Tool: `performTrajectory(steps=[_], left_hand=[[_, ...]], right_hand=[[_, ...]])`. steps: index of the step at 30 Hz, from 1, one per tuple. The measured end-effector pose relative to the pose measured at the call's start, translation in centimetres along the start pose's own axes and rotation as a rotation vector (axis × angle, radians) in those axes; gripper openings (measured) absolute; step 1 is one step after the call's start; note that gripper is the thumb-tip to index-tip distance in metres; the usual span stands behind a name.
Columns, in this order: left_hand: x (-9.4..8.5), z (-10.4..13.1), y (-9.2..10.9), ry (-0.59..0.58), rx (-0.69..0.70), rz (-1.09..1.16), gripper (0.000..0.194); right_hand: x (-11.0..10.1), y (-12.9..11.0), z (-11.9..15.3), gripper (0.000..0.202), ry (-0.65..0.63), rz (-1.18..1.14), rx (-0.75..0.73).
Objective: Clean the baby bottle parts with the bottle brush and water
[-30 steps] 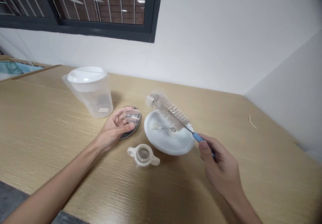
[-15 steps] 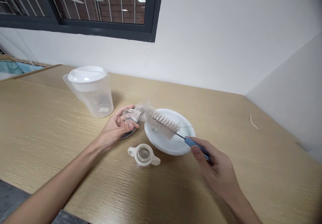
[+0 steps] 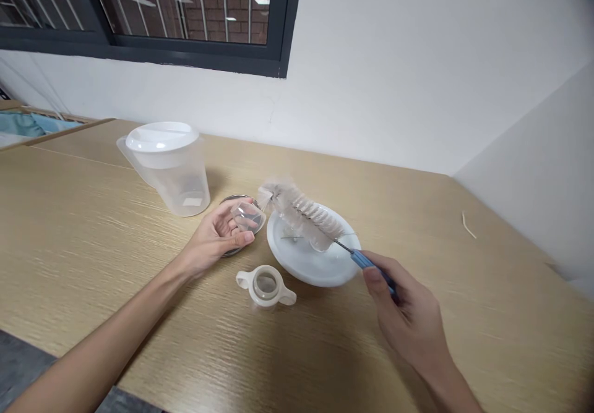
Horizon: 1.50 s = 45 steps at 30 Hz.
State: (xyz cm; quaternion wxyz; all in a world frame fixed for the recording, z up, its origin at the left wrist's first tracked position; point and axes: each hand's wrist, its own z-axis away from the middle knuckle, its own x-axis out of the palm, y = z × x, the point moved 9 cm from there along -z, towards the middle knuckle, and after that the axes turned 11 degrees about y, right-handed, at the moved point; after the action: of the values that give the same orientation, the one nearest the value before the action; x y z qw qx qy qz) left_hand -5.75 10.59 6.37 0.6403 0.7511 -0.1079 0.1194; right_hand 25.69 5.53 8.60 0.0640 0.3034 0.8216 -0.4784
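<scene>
My left hand (image 3: pixel 214 238) is closed around a small clear plastic cup (image 3: pixel 248 216), its mouth tilted toward the brush. In my right hand (image 3: pixel 408 308) is the blue handle of a bottle brush (image 3: pixel 309 214), slanting up to the left. Its white bristles hang over a white bowl (image 3: pixel 288 266) and stand just outside the cup. Under my left hand lies a round dark disc with a shiny rim (image 3: pixel 231 253), mostly covered. Nearer me stands a clear vessel with a two-handled cream ring (image 3: pixel 266 284) on top.
A translucent lidded pitcher (image 3: pixel 179 181) stands behind my left hand. Far to the right lies a thin pale strip (image 3: pixel 468 225). The wooden table (image 3: pixel 464 302) meets a white wall (image 3: pixel 394 79) at the back, with a dark-framed window (image 3: pixel 195 54) at the upper left.
My right hand has drawn the brush a little to the right, and its bristle tip has come away from the cup. The cup has turned slightly in my left hand.
</scene>
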Motion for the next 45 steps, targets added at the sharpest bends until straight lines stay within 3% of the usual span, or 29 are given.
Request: performTrajectory(steps=[7,13,18,23,27,31,36,41,45], left_hand=[[0.7,0.0,0.1,-0.014,-0.028,0.049,0.057],[1.0,0.2,0.8,-0.021,-0.011,0.072,0.066],[1.1,0.4,1.1,-0.023,-0.005,0.094,0.057],[0.8,0.4,1.2,0.006,-0.027,0.142,0.05],[0.1,0.3,1.2,0.068,-0.017,0.161,0.061],[-1.0,-0.1,1.4,0.189,0.037,0.122,0.053],[-1.2,-0.3,1.2,0.195,0.028,0.11,0.051],[-1.6,-0.2,0.8,0.216,0.001,0.073,0.055],[-1.9,-0.2,0.4,0.245,-0.04,0.063,0.047]], right_hand=[[0.8,-0.2,0.0,0.028,-0.141,-0.019,-0.146],[0.0,-0.2,-0.3,0.037,0.004,0.062,0.013],[-0.4,-0.4,-0.4,0.04,0.068,0.035,0.053],[-0.4,0.3,-0.6,0.041,0.035,0.005,0.05],[-0.8,0.6,-0.6,0.042,0.056,-0.006,0.077],[-0.1,0.0,-0.5,0.038,-0.025,-0.008,-0.007],[1.0,-0.3,-0.1,0.031,-0.113,0.026,-0.128],[-0.1,0.3,-0.6,0.037,0.011,0.098,-0.066],[-0.3,0.3,-0.7,0.039,0.028,0.096,-0.027]])
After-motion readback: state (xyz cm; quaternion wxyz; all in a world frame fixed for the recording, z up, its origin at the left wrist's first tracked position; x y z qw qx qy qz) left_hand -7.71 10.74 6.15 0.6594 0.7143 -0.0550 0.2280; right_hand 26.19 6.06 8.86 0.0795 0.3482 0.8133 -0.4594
